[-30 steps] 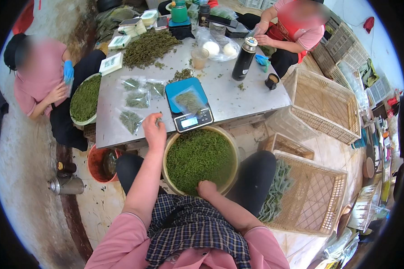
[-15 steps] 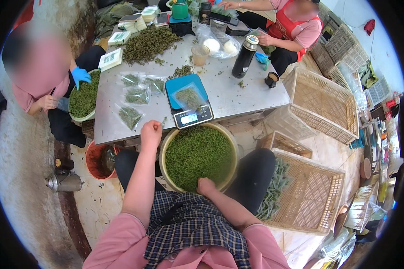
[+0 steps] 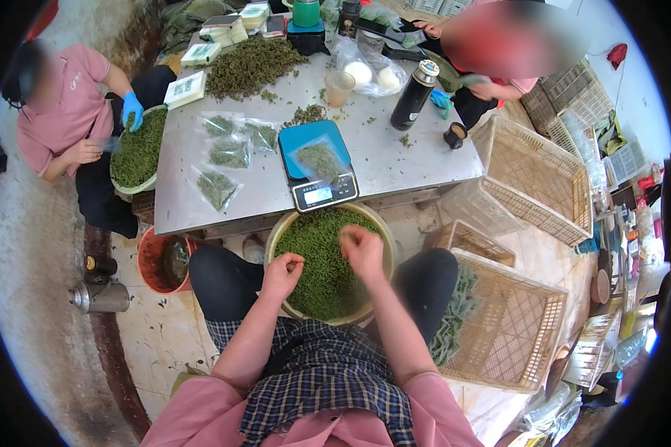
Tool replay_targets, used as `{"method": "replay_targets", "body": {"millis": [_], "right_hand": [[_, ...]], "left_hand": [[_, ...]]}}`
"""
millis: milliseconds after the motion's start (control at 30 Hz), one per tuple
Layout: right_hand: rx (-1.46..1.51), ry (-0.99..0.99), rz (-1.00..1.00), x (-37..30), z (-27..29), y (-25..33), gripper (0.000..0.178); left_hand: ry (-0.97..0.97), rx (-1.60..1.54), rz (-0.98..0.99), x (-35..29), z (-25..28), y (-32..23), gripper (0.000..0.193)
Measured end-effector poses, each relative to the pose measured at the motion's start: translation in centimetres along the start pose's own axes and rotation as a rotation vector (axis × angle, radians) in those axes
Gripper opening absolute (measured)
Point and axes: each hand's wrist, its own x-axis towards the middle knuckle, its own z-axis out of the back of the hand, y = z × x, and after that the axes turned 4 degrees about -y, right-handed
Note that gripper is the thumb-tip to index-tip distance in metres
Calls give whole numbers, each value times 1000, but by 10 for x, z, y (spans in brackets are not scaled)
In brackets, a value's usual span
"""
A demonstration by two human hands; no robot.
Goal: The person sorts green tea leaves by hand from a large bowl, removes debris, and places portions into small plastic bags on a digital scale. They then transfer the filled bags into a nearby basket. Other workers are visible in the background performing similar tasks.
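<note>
Holds left hand with fingertips pressed together over left side of round basin, between knees. Curls right hand above loose green herb inside; cannot tell if pinching any. Faces digital scale at desk edge, under filled clear bag.

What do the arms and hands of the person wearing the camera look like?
Short, plain pink sleeves cover the upper arms, leaving the forearms bare. The left hand and right hand wear no gloves, and no band or watch shows at either wrist.
</note>
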Motion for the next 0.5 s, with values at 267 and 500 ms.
{"method": "replay_targets", "body": {"millis": [267,500], "right_hand": [[-132,-186,270,64,-12,55,31],[-920,352,-74,-37,-24,-107,23]], "left_hand": [[-34,-123,-21,-2,-3,3,14],[-48,-225,-4,4,-4,5,14]]}}
